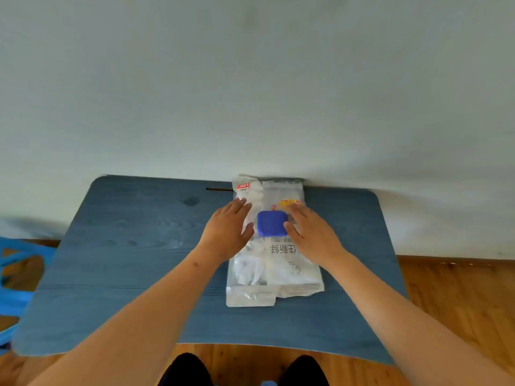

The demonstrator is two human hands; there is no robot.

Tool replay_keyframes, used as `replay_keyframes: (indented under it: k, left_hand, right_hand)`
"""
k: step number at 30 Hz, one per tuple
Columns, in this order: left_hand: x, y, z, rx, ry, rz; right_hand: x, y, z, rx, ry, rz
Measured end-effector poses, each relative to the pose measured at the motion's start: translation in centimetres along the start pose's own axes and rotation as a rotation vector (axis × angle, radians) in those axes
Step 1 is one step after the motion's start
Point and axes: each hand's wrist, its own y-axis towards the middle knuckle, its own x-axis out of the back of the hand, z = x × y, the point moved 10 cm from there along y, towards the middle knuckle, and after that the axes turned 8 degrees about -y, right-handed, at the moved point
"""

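Observation:
A clear plastic bag with printed characters and white contents lies flat on the blue wooden table, its far end against the wall. A small blue square block sits on top of the bag. My left hand rests flat on the bag's left side, fingers straight, thumb close to the block. My right hand lies flat on the bag's right side, its thumb touching the block's right edge.
A pale wall rises right behind the table. A blue plastic object stands at the left on the wooden floor. My dark-clothed knees show below the table's near edge.

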Motion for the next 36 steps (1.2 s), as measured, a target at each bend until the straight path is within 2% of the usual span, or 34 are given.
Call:
replay_keyframes:
  k: [8, 10, 13, 17, 21, 36]
  left_hand:
    - [-2.7, 2.8, 1.7, -0.135, -0.151, -0.242]
    - [-3.0, 3.1, 2.1, -0.162, -0.201, -0.283]
    - [-3.1, 3.1, 2.2, -0.208, -0.269, -0.323]
    - [-2.9, 2.6, 2.4, -0.244, -0.321, -0.343]
    - [-3.2, 2.6, 2.4, -0.295, -0.250, -0.319]
    - [-3.3, 2.0, 2.4, -0.280, -0.177, -0.326]
  right_hand:
    - [-4.0, 2.8, -3.6, 0.064, -0.133, -0.187]
    - [-4.7, 3.1, -3.9, 0.075, -0.074, -0.233]
    - [-5.0, 3.1, -4.2, 0.075, 0.138, -0.299]
    - [-4.8, 2.7, -4.6, 0.066, 0.257, -0.335]
    - [-5.0, 2.6, -4.5, 0.070, 0.305, -0.319]
    - [-5.0, 2.3, -4.0, 0.096, 0.181, -0.327]
